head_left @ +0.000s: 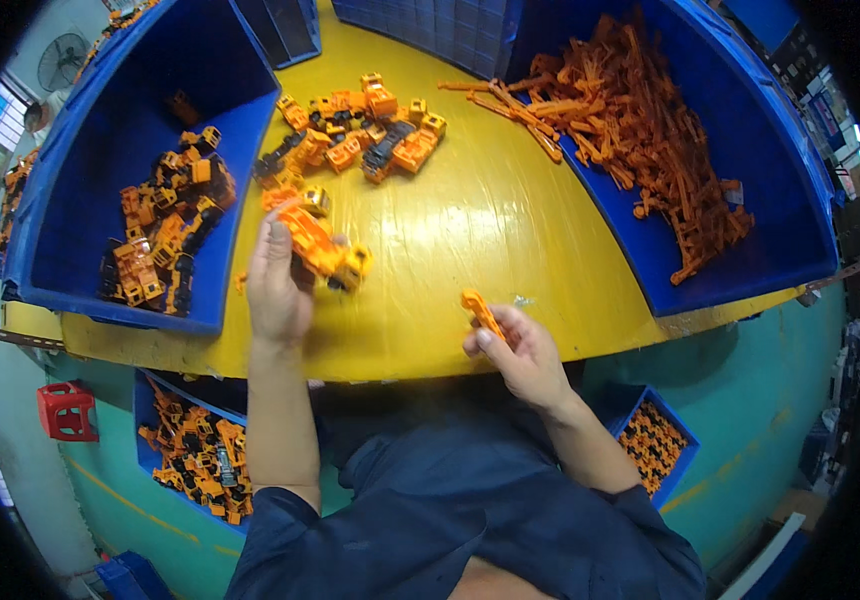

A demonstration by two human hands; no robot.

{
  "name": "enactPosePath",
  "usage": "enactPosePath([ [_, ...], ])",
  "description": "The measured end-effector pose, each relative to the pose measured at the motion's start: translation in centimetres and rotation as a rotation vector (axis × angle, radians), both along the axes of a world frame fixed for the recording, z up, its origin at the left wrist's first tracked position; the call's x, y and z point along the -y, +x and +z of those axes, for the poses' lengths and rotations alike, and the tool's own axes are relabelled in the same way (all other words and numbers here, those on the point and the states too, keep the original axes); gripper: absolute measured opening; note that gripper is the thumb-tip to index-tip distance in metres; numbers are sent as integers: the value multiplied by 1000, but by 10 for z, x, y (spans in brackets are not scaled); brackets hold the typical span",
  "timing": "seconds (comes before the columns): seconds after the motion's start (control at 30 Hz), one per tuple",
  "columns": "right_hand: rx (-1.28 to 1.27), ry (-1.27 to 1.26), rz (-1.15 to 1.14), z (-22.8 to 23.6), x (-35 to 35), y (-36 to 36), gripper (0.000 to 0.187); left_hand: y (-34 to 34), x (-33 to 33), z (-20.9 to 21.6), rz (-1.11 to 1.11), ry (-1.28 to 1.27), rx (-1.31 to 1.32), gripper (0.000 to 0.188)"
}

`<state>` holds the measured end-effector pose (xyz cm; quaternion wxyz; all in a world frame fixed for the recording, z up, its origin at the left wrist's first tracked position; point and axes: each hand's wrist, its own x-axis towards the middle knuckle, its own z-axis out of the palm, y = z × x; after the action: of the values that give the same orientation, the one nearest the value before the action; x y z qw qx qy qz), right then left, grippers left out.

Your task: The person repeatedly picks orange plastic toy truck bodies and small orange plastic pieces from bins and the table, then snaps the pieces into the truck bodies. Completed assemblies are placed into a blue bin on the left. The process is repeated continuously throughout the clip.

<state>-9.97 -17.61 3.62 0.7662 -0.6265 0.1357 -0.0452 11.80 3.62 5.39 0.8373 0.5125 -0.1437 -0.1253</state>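
Observation:
My left hand [282,285] is closed around an orange toy truck [318,243] with a yellow cab, held tilted over the left part of the yellow tabletop [420,330]. Between the thumb and fingers of my right hand [522,352] is a small orange plastic part [480,310], partly covered by the fingers. The two pieces are apart. Beyond my left hand lies a loose pile of orange, yellow and black toy trucks [380,140].
At the left stands a blue bin [250,200] with toy trucks; at the right, a blue bin [610,215] heaped with long orange parts, some spilling onto the table. Below the table edge are a bin of trucks [200,455], a bin of small pieces [653,450] and a red stool [67,411].

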Motion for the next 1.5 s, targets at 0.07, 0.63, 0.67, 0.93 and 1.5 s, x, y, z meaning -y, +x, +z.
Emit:
enactPosePath([
  [0.07, 77, -2, 28, 14, -7, 13, 30, -36, 11, -8, -86, -108, -177, 51],
  [0.63, -49, -488, 210, 35, -18, 58, 22, -94, 23, -23, -125, -153, -316, 52],
  [0.67, -46, -615, 172, 34, -18, 58, 20, -94, 22, -25, -110, -138, -318, 52],
  [0.93, 296, -563, 54, 33, -21, 50, 23, -98, 20, -29, -129, -111, -336, 46],
  [1.5, 363, -913, 56, 32, -23, 44, 28, -107, 27, -28, -124, -128, -366, 46],
])
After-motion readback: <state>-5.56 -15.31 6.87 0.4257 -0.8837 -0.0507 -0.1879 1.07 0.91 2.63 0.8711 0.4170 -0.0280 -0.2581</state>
